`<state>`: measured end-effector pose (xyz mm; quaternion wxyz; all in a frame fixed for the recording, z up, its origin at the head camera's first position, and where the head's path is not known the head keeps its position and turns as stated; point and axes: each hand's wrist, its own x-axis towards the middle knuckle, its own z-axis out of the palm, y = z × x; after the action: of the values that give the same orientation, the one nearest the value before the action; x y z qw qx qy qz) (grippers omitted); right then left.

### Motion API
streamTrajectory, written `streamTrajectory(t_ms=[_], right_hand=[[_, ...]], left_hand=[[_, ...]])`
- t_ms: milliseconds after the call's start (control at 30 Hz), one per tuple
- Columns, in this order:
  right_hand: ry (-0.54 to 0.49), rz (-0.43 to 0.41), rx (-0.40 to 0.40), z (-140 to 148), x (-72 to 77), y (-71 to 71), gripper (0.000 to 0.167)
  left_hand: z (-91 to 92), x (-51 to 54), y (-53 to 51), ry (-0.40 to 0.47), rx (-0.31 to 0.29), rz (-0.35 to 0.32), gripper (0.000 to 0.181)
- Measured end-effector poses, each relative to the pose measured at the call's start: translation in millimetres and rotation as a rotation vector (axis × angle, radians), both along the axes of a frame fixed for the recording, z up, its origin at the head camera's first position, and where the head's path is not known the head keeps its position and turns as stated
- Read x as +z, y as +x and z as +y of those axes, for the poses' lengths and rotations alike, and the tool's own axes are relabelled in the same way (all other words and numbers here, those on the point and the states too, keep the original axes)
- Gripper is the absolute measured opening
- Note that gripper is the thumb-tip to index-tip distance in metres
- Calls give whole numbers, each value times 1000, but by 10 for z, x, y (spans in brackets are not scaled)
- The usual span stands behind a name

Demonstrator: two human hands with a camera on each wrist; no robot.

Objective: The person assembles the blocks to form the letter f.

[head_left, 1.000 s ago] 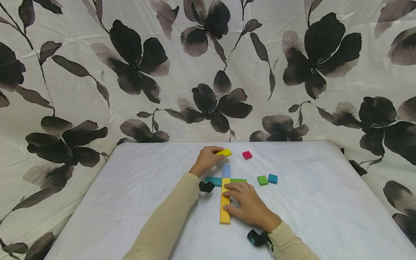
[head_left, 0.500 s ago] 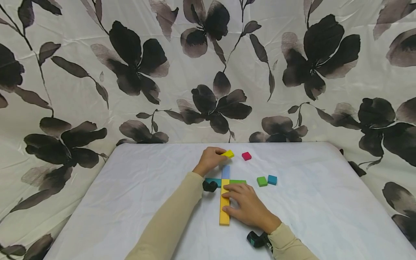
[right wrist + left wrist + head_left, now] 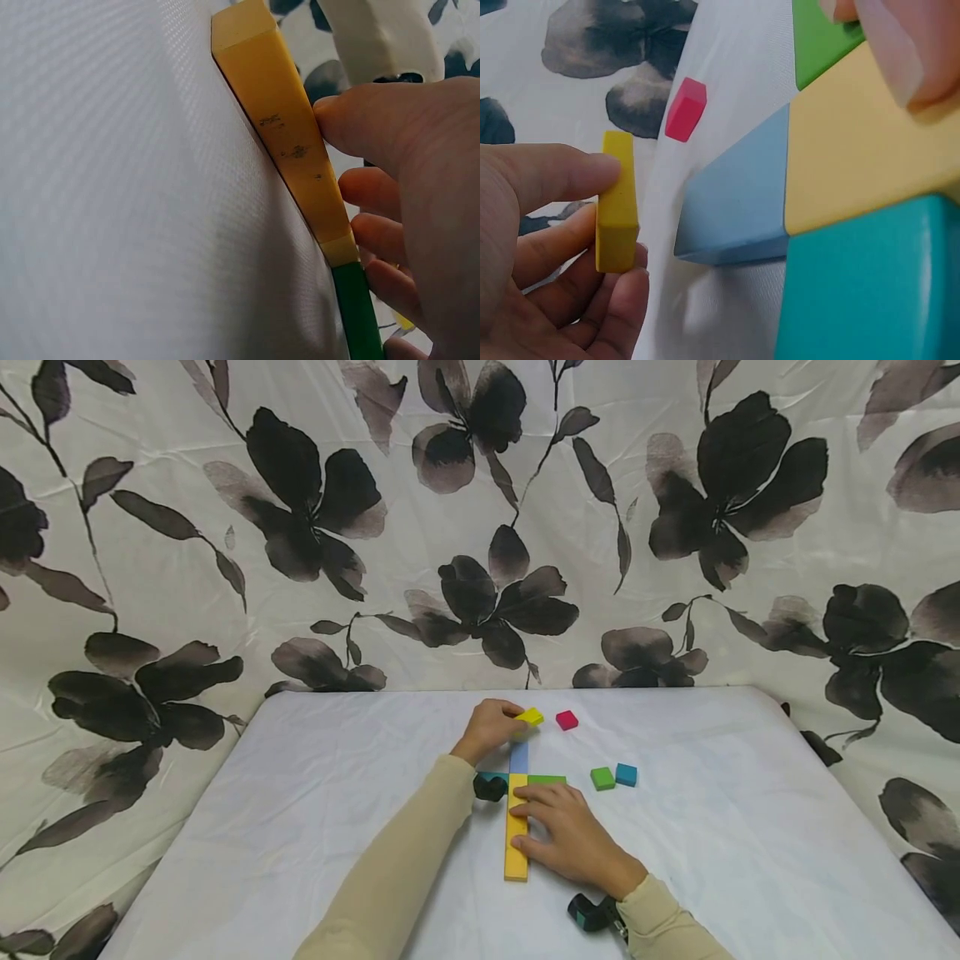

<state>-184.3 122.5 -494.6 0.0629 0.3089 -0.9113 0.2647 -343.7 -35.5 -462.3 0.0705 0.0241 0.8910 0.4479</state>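
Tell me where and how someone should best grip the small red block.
Probably by two opposite sides, coming from above: the red block looks small and low, lies on the white cloth, and no other block touches its sides.

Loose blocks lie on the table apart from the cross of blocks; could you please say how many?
3: a red block beyond the cross of blocks, and a green block beside a blue block, to its right. Others may be hidden.

Teal block [image 3: 855, 289] cut off by left wrist view's bottom edge; marks [image 3: 298, 152] on yellow bar [image 3: 279, 124] illegible.
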Motion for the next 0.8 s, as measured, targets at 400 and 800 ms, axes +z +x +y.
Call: streamTrajectory(t_ms=[400, 800], right_hand=[[-5, 22, 7, 4, -13, -15, 35], [4, -38, -16, -2, 13, -4, 36]], left_hand=[[95, 47, 12, -123, -34, 0, 30], [169, 61, 30, -231, -10, 9, 29]])
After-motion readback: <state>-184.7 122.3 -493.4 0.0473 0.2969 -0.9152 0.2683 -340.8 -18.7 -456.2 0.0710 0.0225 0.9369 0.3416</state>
